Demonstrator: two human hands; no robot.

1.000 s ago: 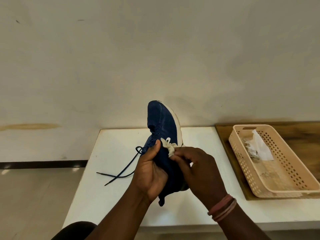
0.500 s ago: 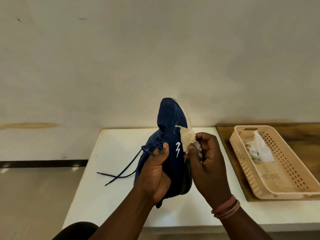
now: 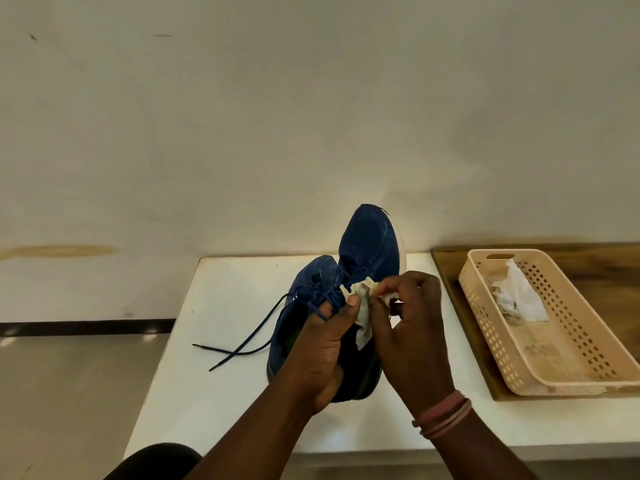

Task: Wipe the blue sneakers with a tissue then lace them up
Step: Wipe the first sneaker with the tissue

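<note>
Two blue sneakers are over the white table (image 3: 225, 289). One sneaker (image 3: 370, 244) points its toe up and away, white sole edge to the right. The second sneaker (image 3: 308, 282) lies just left of it, and its dark laces (image 3: 239, 351) trail onto the table. My left hand (image 3: 322, 351) grips the sneakers from the near side, thumb up by the lace area. My right hand (image 3: 412, 334) pinches a crumpled, soiled tissue (image 3: 363, 306) against the upright sneaker's side. The hands hide the heels.
A beige perforated basket (image 3: 540, 252) sits on a wooden board (image 3: 448, 268) at the right and holds used white tissues (image 3: 519, 296). A plain wall rises directly behind the table. The floor drops away to the left of the table edge.
The sneaker has turned so its top faces me, and a second sneaker now shows at its left. The tissue hand slid back from the side logo toward the lace area.
</note>
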